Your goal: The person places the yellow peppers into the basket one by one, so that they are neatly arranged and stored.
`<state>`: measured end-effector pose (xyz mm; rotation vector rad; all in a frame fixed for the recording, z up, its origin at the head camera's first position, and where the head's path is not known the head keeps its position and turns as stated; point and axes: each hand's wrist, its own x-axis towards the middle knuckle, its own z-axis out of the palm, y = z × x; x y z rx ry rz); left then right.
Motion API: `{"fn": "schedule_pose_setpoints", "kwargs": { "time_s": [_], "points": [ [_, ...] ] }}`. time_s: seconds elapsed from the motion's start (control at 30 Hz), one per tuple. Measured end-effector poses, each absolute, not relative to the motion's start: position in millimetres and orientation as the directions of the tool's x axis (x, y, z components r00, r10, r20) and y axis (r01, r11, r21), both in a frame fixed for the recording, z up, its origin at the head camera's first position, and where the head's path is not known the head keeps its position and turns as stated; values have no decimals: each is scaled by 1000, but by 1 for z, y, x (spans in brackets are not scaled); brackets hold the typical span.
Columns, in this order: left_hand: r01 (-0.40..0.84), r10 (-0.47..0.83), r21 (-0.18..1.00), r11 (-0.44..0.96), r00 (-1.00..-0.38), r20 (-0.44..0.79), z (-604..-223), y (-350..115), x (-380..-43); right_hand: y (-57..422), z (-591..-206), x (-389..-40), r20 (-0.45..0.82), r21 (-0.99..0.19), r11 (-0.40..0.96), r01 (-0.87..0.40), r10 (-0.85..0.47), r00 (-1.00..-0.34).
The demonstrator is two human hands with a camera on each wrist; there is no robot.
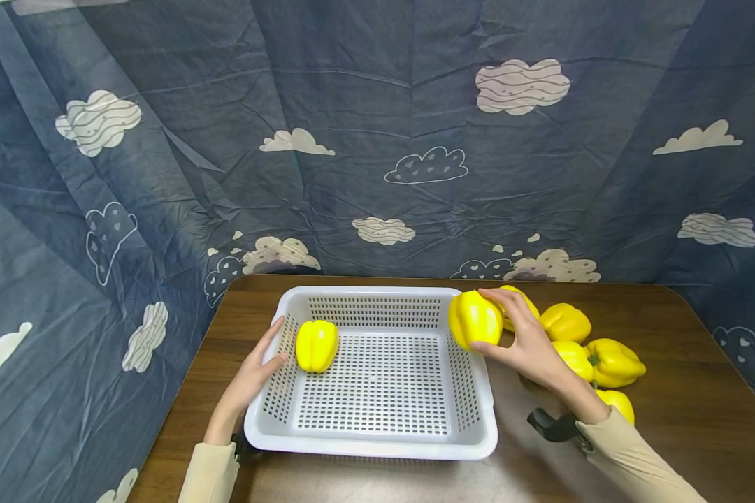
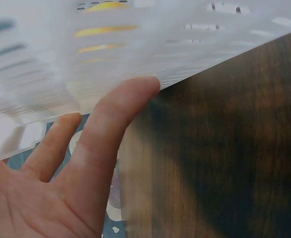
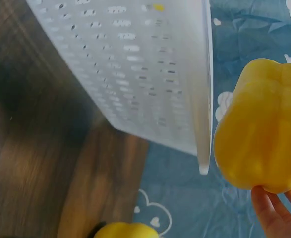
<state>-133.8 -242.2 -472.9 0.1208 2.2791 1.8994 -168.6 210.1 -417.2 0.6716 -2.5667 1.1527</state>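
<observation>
Cloud-print cloth point(image 1: 352, 77): hangs at 12 o'clock, behind everything else.
Wooden table point(image 1: 698, 426): in front of the cloth.
White basket point(image 1: 371, 447): on the table, slotted.
Loose peppers point(image 1: 575, 356): five, yellow, at the basket's 3 o'clock.
Right hand point(image 1: 533, 349): 3 o'clock, pinching the held pepper point(image 1: 475, 321) between thumb and fingers.
Left hand point(image 1: 249, 377): 9 o'clock, fingers spread, touching the basket's side.
Held pepper: yellow, over the rim at 2 o'clock.
Basket pepper point(image 1: 317, 347): yellow, inside, 10 o'clock from centre.

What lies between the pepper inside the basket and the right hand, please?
First bare basket, then the pepper that the right hand holds; the head view shows this.
</observation>
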Motion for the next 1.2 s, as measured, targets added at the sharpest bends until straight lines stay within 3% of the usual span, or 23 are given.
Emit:
{"fn": "schedule_pose_setpoints", "kwargs": {
  "time_s": [0.4,0.73,1.2],
  "points": [
    [-40,181,983,181,-981,-74,-473,-242,-134,187,-414,-169,300,-737,519,-434,-324,-897],
    [-47,177,983,175,-981,-78,-472,-241,-134,167,-411,-173,344,-695,504,-513,-393,-853],
    [-34,188,985,167,-980,-66,-473,-242,-133,148,-401,-177,335,-705,486,-517,-415,-846]
  ]
}}
